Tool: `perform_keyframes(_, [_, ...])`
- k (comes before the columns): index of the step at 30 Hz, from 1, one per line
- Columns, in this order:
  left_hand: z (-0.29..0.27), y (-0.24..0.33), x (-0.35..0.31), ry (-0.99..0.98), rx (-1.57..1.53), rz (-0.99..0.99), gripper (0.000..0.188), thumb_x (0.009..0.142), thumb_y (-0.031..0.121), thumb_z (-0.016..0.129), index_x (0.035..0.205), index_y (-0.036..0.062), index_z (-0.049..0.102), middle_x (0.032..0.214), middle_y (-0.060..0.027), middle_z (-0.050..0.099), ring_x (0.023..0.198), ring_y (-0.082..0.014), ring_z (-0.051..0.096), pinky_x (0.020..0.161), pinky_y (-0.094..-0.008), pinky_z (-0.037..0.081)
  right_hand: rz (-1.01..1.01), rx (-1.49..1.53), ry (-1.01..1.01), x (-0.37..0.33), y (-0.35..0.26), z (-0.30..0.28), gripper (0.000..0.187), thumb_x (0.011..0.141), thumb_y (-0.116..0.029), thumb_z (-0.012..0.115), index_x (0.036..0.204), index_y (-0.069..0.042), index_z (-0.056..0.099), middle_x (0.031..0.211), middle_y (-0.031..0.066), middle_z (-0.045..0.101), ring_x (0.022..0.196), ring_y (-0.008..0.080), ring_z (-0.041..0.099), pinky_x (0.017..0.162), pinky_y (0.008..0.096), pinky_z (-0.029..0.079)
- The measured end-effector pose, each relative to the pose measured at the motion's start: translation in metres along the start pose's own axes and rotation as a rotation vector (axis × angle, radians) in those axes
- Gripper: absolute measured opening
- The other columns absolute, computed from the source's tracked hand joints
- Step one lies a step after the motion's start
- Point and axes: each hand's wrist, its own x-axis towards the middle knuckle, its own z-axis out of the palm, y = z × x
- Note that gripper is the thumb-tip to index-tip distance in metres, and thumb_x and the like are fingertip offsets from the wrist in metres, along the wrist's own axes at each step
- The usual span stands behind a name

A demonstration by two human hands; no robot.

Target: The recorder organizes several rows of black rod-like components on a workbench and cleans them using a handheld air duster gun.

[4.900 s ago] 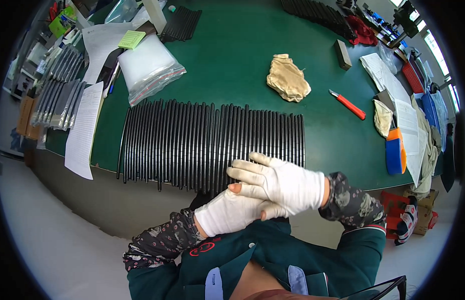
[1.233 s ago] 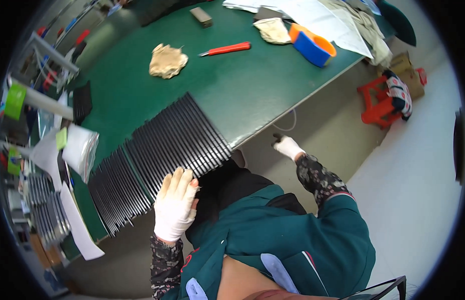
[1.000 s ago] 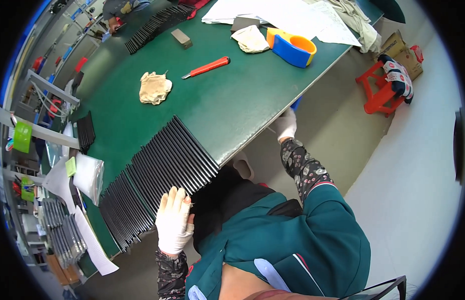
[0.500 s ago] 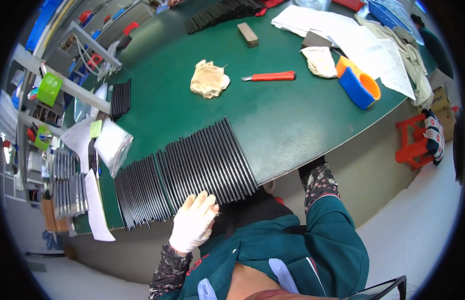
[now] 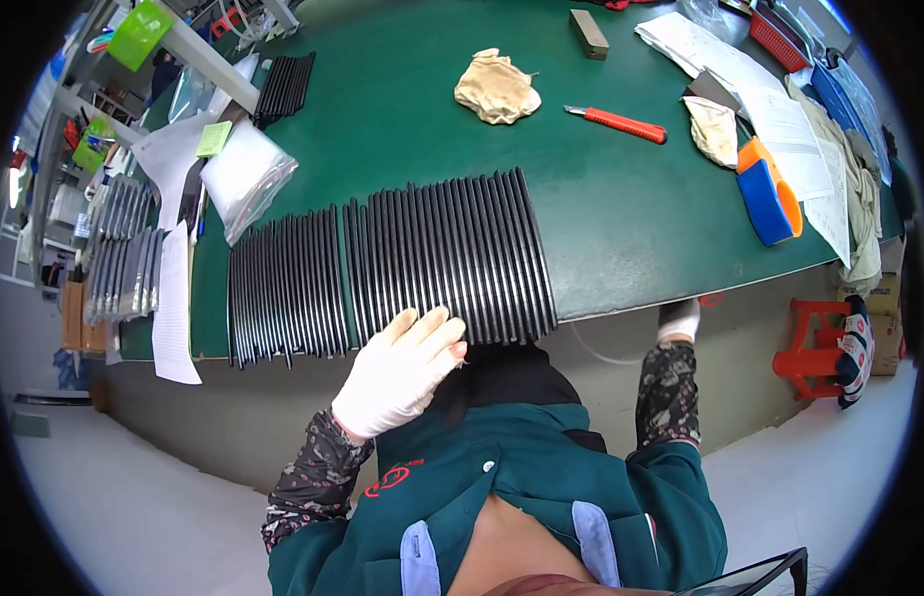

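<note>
A row of thin black rods lies side by side along the near edge of the green table. To its left, past a narrow gap, is a second group of shorter-looking black rods. My left hand, in a white glove with one bare fingertip, rests at the near ends of the larger group. Its fingers are stretched out over the rod ends and grip nothing visible. My right hand, also gloved, is low by the table's front edge, right of my lap. The edge hides its fingers.
Beyond the rods lie a crumpled cream cloth, a red utility knife and a brownish block. An orange-and-blue holder and papers are at right. Plastic bags lie left; a red stool stands on the floor.
My view has shifted, so the table sits higher in the picture. My right hand's glove now shows below the edge, where it was hidden before. My left hand stays at the rod ends.
</note>
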Motion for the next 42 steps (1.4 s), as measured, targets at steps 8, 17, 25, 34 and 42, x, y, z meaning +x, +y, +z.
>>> perform_keyframes(8, [-0.005, 0.005, 0.002, 0.026, -0.006, 0.008, 0.022, 0.078, 0.008, 0.058, 0.1, 0.0051, 0.056, 0.109, -0.0086, 0.056, 0.106, -0.0258, 0.055, 0.09, -0.0407, 0.042, -0.453, 0.022, 0.311, -0.073, -0.075, -0.048, 0.034, 0.091, -0.04, 0.053, 0.101, -0.008, 0.05, 0.085, 0.0089, 0.054, 0.081, 0.0243, 0.056, 0.076, 0.0423, 0.05])
perform_keyframes(17, [-0.001, 0.042, 0.036, 0.236, -0.246, 0.309, 0.018, 0.083, 0.013, 0.058, 0.1, 0.0089, 0.053, 0.104, -0.0059, 0.059, 0.101, -0.0222, 0.057, 0.086, -0.0411, 0.046, -0.692, -0.394, -0.251, -0.217, -0.129, 0.051, 0.023, 0.089, -0.027, 0.06, 0.084, -0.008, 0.048, 0.058, -0.005, 0.037, 0.048, 0.0064, 0.032, 0.046, 0.0223, 0.03])
perform_keyframes(25, [-0.008, 0.064, 0.06, 0.417, -0.059, 0.267, 0.031, 0.08, 0.017, 0.061, 0.109, 0.0085, 0.055, 0.115, -0.0081, 0.058, 0.106, -0.0233, 0.058, 0.086, -0.0445, 0.046, -0.217, -1.464, -0.723, -0.281, -0.083, 0.113, 0.035, 0.07, -0.013, 0.079, 0.099, 0.002, 0.064, 0.085, 0.0051, 0.067, 0.074, 0.01, 0.061, 0.07, 0.0269, 0.05])
perform_keyframes(34, [-0.01, 0.061, 0.067, 0.353, -0.105, 0.276, 0.022, 0.065, 0.028, 0.062, 0.066, 0.0106, 0.048, 0.059, -0.0006, 0.039, 0.056, -0.0165, 0.046, 0.056, -0.0323, 0.038, 0.289, -1.265, -1.177, -0.269, -0.096, 0.113, 0.041, 0.077, -0.017, 0.075, 0.112, -0.002, 0.06, 0.091, 0.005, 0.067, 0.086, 0.013, 0.059, 0.082, 0.0281, 0.047])
perform_keyframes(42, [0.012, 0.033, 0.067, 0.337, -0.269, 0.141, 0.075, 0.052, 0.013, 0.077, 0.119, 0.0045, 0.046, 0.127, -0.017, 0.044, 0.118, -0.0357, 0.046, 0.095, -0.0514, 0.038, 0.174, -1.533, -0.647, -0.261, -0.14, 0.143, 0.023, 0.081, -0.017, 0.068, 0.097, -0.002, 0.062, 0.076, 0.0003, 0.061, 0.06, 0.0068, 0.052, 0.055, 0.0234, 0.044])
